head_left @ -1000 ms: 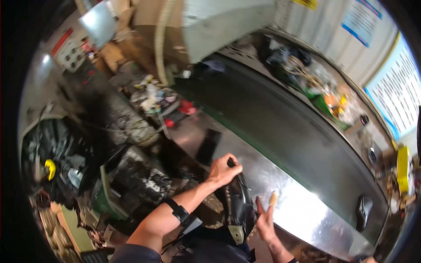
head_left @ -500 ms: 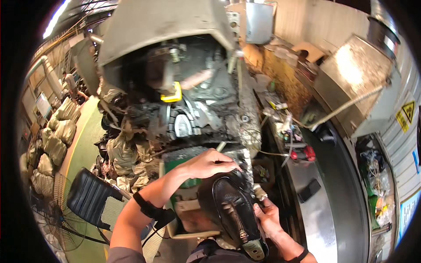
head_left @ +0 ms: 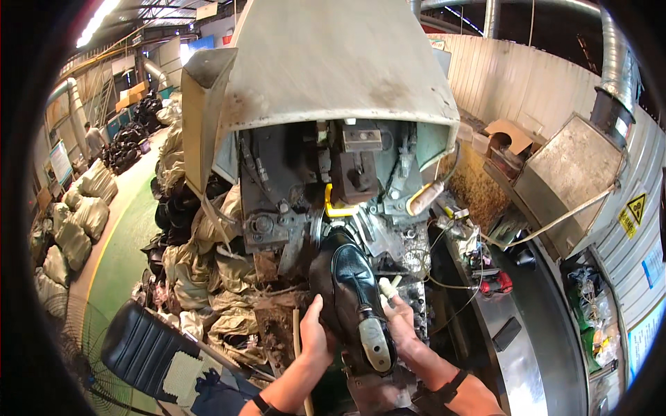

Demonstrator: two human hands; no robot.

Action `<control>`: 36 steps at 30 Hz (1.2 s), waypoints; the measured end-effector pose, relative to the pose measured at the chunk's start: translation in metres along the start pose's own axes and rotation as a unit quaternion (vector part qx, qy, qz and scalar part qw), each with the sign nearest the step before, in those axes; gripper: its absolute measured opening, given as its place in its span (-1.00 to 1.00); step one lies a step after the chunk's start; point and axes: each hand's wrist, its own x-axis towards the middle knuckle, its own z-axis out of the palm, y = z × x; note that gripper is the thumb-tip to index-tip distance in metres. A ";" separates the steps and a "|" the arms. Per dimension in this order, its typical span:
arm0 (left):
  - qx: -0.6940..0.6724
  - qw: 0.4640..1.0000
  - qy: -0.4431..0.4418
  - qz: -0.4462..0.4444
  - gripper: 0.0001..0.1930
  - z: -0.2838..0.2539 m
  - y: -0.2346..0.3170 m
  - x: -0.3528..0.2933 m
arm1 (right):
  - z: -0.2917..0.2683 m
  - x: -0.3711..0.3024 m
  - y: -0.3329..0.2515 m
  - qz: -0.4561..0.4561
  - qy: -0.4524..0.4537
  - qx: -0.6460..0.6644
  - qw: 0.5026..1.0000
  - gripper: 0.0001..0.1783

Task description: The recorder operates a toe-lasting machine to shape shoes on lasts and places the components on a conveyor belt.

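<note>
A black leather shoe (head_left: 354,270) points away from me, its far end at the metal jaws of a machine (head_left: 409,201). A grey-green shoe last with two holes (head_left: 375,343) shows at its near end. My left hand (head_left: 316,336) lies against the shoe's left side, fingers partly hidden by it. On the other side my right hand (head_left: 402,322) grips the shoe, with a pale wrap (head_left: 387,287) at one finger. Just beyond the shoe's far end is a yellow bracket (head_left: 336,204), beneath the machine's grey hood (head_left: 340,76).
A black padded chair (head_left: 139,350) and a wire fan stand at the left, near pale sacks (head_left: 201,277). To the right runs a metal-edged bench with a dark phone-like slab (head_left: 507,333) and a red tool (head_left: 496,283). A cardboard piece (head_left: 512,135) sits farther back.
The shoe has moved forward into the machine's jaws. My left hand has gone from above the shoe's far end to its left side. The view has tilted up.
</note>
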 end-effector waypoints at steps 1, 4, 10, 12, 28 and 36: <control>0.049 0.995 0.074 0.036 -0.63 -0.003 -0.004 0.010 | 0.001 0.010 0.003 0.013 0.009 0.000 1.000 -0.43; -0.012 0.992 0.124 0.006 -0.66 -0.006 -0.013 0.043 | -0.001 0.037 0.011 0.019 0.058 -0.013 0.998 -0.39; -0.058 0.981 0.183 -0.017 -0.70 -0.013 -0.015 0.079 | -0.008 0.062 0.017 0.038 0.080 -0.041 0.995 -0.40; -0.043 0.978 0.202 -0.030 -0.70 -0.016 -0.014 0.081 | -0.008 0.064 0.019 0.051 0.082 -0.021 0.995 -0.40; -0.052 0.982 0.172 0.060 -0.70 -0.046 -0.044 0.109 | -0.033 0.088 0.040 0.073 0.029 0.027 0.997 -0.44; 0.071 0.962 0.226 0.138 -0.62 -0.040 -0.044 0.110 | -0.038 0.102 0.045 0.091 0.059 -0.004 0.994 -0.32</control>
